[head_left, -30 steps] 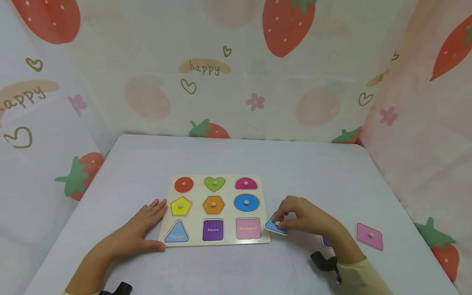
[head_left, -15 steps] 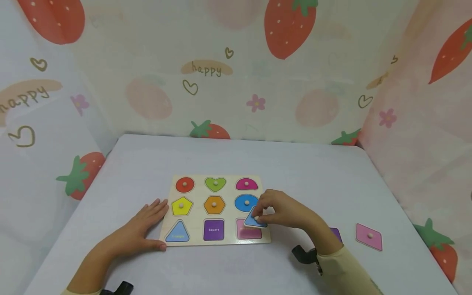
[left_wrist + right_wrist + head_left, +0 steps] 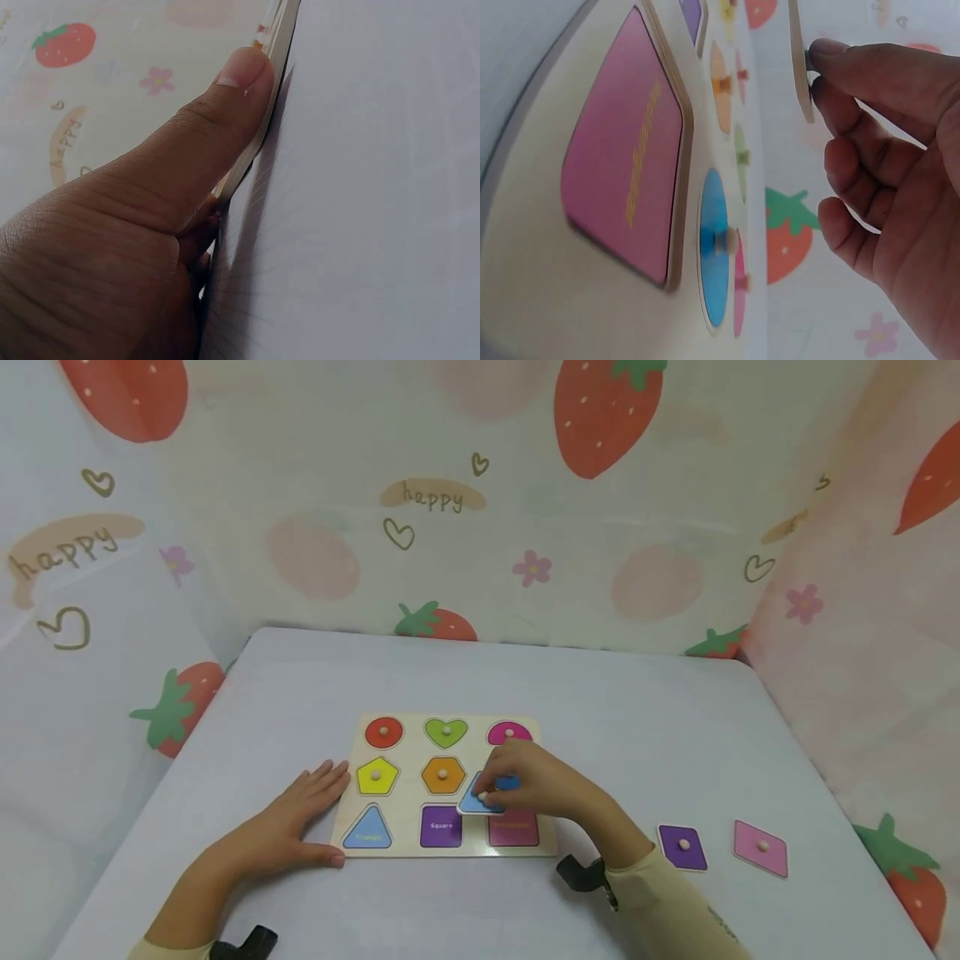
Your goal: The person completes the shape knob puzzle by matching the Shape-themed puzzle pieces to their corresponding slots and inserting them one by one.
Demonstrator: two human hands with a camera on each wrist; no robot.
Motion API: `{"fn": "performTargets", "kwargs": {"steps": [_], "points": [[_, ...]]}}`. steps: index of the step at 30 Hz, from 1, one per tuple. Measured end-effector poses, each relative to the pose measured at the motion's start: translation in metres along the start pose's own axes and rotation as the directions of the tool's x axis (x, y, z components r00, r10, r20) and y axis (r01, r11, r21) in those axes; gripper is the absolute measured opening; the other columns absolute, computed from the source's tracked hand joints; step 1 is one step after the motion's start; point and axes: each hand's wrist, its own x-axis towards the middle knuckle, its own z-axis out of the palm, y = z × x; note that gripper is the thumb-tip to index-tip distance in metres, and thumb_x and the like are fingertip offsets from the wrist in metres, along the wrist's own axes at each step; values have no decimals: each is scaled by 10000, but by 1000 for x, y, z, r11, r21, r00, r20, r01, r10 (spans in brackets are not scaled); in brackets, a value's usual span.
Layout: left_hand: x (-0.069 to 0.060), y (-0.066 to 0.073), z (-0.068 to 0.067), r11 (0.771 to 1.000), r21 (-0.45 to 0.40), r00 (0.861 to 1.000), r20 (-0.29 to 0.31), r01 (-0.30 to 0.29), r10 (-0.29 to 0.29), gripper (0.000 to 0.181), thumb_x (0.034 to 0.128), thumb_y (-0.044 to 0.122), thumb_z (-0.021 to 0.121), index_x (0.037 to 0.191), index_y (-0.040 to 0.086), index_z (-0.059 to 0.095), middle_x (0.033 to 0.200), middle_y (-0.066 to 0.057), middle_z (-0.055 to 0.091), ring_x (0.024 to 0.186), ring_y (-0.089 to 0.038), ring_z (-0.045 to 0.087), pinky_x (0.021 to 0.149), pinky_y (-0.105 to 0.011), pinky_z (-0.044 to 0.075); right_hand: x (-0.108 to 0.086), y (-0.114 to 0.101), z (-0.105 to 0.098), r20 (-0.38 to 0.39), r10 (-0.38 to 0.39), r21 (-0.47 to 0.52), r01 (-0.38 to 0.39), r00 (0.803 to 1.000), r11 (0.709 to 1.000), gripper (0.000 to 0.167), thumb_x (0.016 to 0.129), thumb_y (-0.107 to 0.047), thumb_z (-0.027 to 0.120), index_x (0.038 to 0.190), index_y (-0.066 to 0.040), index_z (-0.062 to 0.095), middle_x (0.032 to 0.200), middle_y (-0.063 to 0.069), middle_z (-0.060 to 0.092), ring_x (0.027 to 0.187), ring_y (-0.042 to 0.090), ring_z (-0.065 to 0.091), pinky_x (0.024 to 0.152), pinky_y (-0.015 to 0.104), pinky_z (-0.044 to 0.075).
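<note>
A wooden shape puzzle board (image 3: 405,810) lies on the white table. My right hand (image 3: 536,781) pinches the knob of a blue triangle piece (image 3: 472,802) above the board, over the area between the hexagon and the rectangle slot. The right wrist view shows the triangle piece (image 3: 800,67) edge-on, raised off the board, its knob between thumb and finger. At the board's left edge rests my left hand (image 3: 288,818), fingers extended and thumb along the near corner. The triangle slot (image 3: 367,828), square slot (image 3: 441,827) and rectangle slot (image 3: 630,150) hold no pieces.
Right of the board lie a purple square piece (image 3: 682,847) and a pink rectangle piece (image 3: 761,848), both knob up. Several knobbed pieces, such as the orange hexagon (image 3: 442,775), sit in the upper rows. Strawberry-patterned cloth (image 3: 315,468) surrounds the table.
My right hand has carried the blue triangle piece leftward from beside the board to over it, uncovering the purple square piece. The left hand stays at the board's edge.
</note>
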Motion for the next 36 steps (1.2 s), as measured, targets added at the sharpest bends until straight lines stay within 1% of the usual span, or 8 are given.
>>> {"fn": "performTargets", "kwargs": {"steps": [6,12,20,22,26,29,34,36], "points": [[0,-1,0,1000,3,1000,12,20,-20,1230,669,740,790,1630,161,285,1714,-13,208,1599,-302,82,1303,-429,19,19,-10,12,17,-2,15,2,1000,1000,102,915,-260,792,1014,-272,815,881,-213,650,1021,142,596,877,343,550],[-1,-3,0,1000,16,1000,3,6,-6,1239,668,752,781,1628,144,289,1713,-31,215,1594,-325,90,1291,-320,-45,35,-25,20,16,-14,-51,15,1000,999,128,915,-276,793,1040,-274,820,890,-219,660,1010,92,579,821,214,510],[3,-1,1,1000,20,1000,1,-9,9,1251,660,762,777,1627,135,289,1712,-38,216,1594,-323,89,1259,-239,-90,52,-38,34,-7,-48,-141,47,999,989,145,925,-306,781,1065,-295,815,892,-238,654,984,33,534,871,223,462],[3,-1,1,1000,26,1000,3,0,0,1257,654,758,783,1627,133,288,1712,-37,218,1594,-324,90,1275,-281,-70,57,-42,38,-11,-63,-163,61,998,985,154,929,-304,776,1077,-293,816,889,-236,660,974,26,532,867,214,452],[2,0,-1,1000,17,1000,2,11,-11,1244,661,731,798,1627,136,288,1712,-37,218,1593,-333,84,1298,-486,26,69,-52,45,-14,-102,-196,97,995,976,168,929,-305,776,1092,-292,817,876,-227,680,922,25,544,812,178,439],[2,2,-2,1000,8,1000,2,5,-5,1236,665,726,801,1626,140,290,1711,-36,219,1593,-336,81,1291,-528,51,76,-59,50,-8,-105,-209,101,994,973,171,930,-320,775,1096,-303,815,854,-238,675,892,17,531,791,164,431],[2,2,-1,1000,1,1000,5,-11,11,1241,665,754,784,1627,143,292,1712,-33,216,1594,-332,84,1275,-273,-68,85,-69,59,-1,-80,-244,78,997,967,167,931,-346,772,1093,-337,811,830,-267,639,895,-1,504,830,185,424],[2,1,-1,1000,-1,1000,6,-9,9,1241,665,755,785,1628,150,289,1714,-23,211,1596,-322,81,1255,-226,-89,89,-73,61,-2,-80,-260,77,997,963,168,930,-346,772,1094,-346,809,837,-267,639,903,-4,504,843,191,424]]}}
